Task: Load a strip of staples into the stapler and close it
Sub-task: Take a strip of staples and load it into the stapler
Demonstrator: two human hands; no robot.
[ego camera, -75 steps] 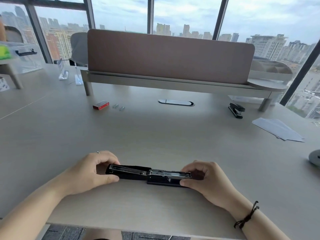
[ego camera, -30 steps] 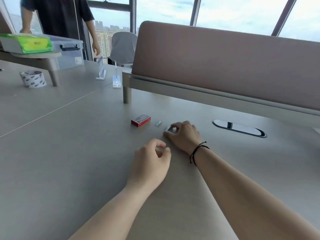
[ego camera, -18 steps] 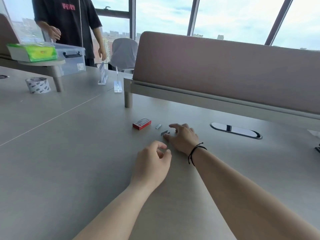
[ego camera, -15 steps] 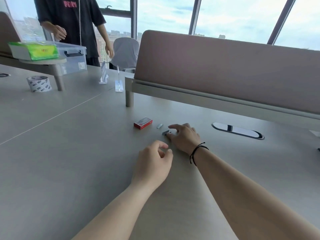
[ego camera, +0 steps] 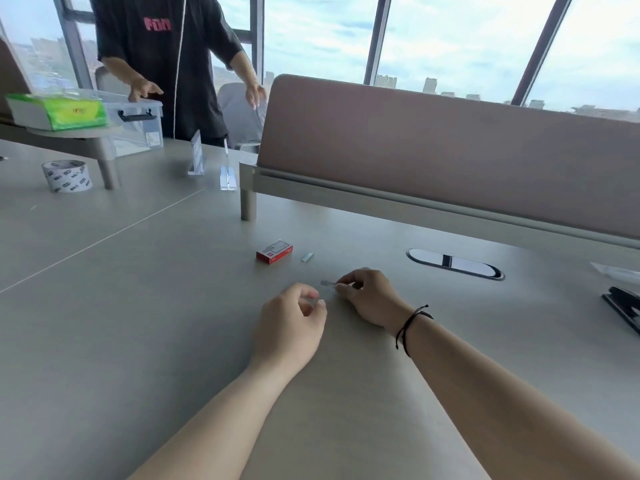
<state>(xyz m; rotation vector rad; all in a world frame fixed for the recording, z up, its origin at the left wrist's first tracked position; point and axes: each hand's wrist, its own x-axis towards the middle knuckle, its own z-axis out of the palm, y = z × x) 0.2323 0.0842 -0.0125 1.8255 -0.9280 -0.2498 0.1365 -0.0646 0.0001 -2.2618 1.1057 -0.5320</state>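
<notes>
Nearest, the left hand (ego camera: 287, 327) rests loosely curled and empty on the counter (ego camera: 138, 323). Just beyond, the right hand (ego camera: 367, 296) fingers now pinch the staple strip (ego camera: 327, 283), lifted since a moment ago, ready for loading. No open stapler shows.

Pale grey matt laminate counter (ego camera: 138, 323): smooth, low sheen. Small bright metal staple strip (ego camera: 307, 257): shiny. Red printed cardboard staple box (ego camera: 274, 251): slightly glossy. Mauve felt-like cloth divider panel (ego camera: 450, 161): matt. Black glossy plastic stapler (ego camera: 623, 308). Clear plastic storage box (ego camera: 138, 129): glossy.
</notes>
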